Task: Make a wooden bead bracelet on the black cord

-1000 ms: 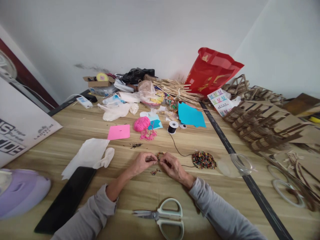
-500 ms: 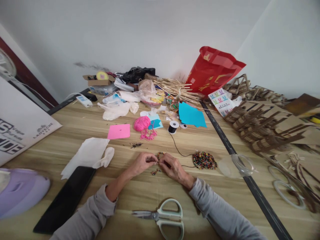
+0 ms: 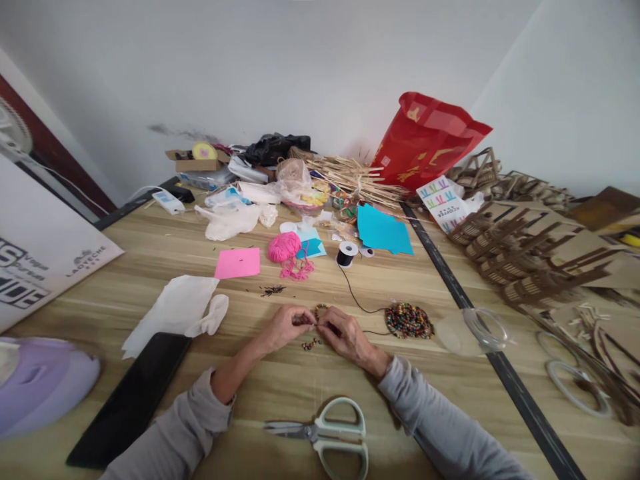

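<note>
My left hand [image 3: 286, 328] and my right hand [image 3: 345, 333] meet over the table, thumb and fingertips pinched together on each. Between them is a small strand of coloured beads [image 3: 321, 308], which curves up behind the fingertips; its cord ends are too small to make out clearly. Just below the hands lies a short cluster of beads [image 3: 311, 344]. A heap of strung multicoloured beads [image 3: 409, 321] rests to the right, with black cord running from it to a spool of black cord [image 3: 347, 253]. Nearer me are scissors [image 3: 325, 430] with pale green handles, blades pointing left.
A phone-like black slab [image 3: 131, 400] and white paper [image 3: 170, 310] lie left. Beyond the hands are black snippets [image 3: 273, 291], a pink card [image 3: 238, 263], pink yarn [image 3: 284, 247] and blue sheets [image 3: 385, 230]. Brown woven baskets [image 3: 525, 260] and a red bag [image 3: 430, 143] stand right and back.
Almost nothing differs. My right hand's fingers have shifted very slightly at the pinch; the beads, spool and scissors stay where they were.
</note>
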`<action>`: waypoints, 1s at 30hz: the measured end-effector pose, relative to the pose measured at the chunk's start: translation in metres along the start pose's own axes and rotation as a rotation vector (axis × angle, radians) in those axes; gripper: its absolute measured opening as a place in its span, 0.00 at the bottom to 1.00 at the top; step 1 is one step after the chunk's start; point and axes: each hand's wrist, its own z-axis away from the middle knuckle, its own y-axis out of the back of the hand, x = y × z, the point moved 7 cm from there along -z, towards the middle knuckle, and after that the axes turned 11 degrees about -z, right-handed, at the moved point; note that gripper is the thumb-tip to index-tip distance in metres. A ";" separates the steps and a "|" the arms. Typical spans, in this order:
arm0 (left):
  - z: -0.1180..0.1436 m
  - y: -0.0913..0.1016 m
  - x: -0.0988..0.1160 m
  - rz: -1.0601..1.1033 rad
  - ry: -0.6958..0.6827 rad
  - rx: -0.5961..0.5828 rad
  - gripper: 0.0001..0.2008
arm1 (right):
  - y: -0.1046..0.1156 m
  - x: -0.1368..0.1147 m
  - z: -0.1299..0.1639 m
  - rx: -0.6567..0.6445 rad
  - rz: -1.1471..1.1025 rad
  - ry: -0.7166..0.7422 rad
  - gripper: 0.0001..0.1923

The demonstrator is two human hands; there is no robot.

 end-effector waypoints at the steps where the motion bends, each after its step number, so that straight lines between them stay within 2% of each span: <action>1: 0.000 0.000 -0.001 -0.003 0.000 0.000 0.05 | 0.000 0.000 0.000 0.000 0.001 -0.002 0.08; 14: 0.000 -0.002 -0.002 -0.018 -0.006 -0.008 0.05 | -0.001 0.000 0.000 -0.004 0.002 0.008 0.08; 21: 0.001 -0.002 0.001 0.042 -0.007 -0.002 0.04 | -0.001 -0.001 -0.001 -0.013 -0.014 -0.001 0.07; 30: 0.000 -0.002 0.001 0.036 -0.016 0.008 0.04 | 0.000 0.007 0.003 -0.002 0.008 -0.053 0.04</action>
